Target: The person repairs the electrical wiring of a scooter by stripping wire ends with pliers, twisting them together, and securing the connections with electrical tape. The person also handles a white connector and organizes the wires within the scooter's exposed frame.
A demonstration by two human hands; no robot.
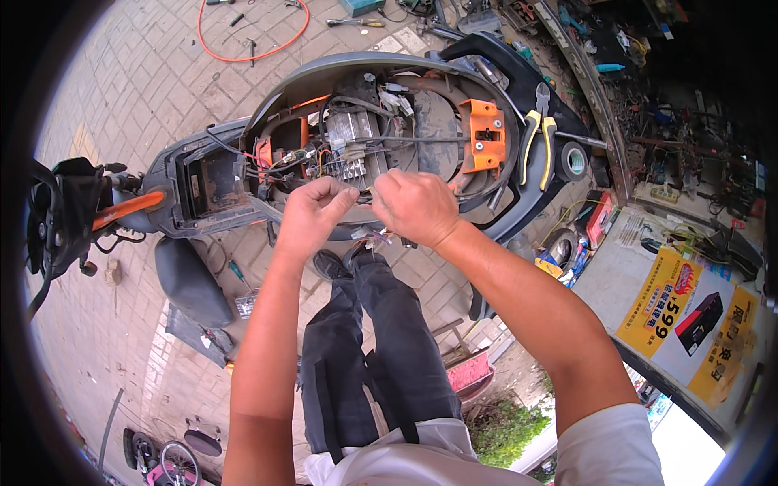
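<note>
Both of my hands are over the near edge of an opened electric scooter body (pixel 348 61), fingertips close together. My left hand (pixel 314 212) pinches thumb against fingers. My right hand (pixel 415 204) is closed with its fingers curled in. Whatever small thing lies between the fingertips is too hidden to name. Just beyond them sits a finned metal controller box (pixel 351 128) with a terminal row and thin coloured wires (pixel 304 158). White connectors (pixel 395 99) lie above it. A loose bundle of wires with plugs (pixel 373 238) hangs below my hands.
Yellow-handled pliers (pixel 536 134) and a roll of black tape (pixel 572 162) rest on the scooter's right end. An orange bracket (pixel 485 134) stands inside the body. The removed seat (pixel 193 282) lies on the paving at left. A cluttered bench (pixel 640 223) is at right.
</note>
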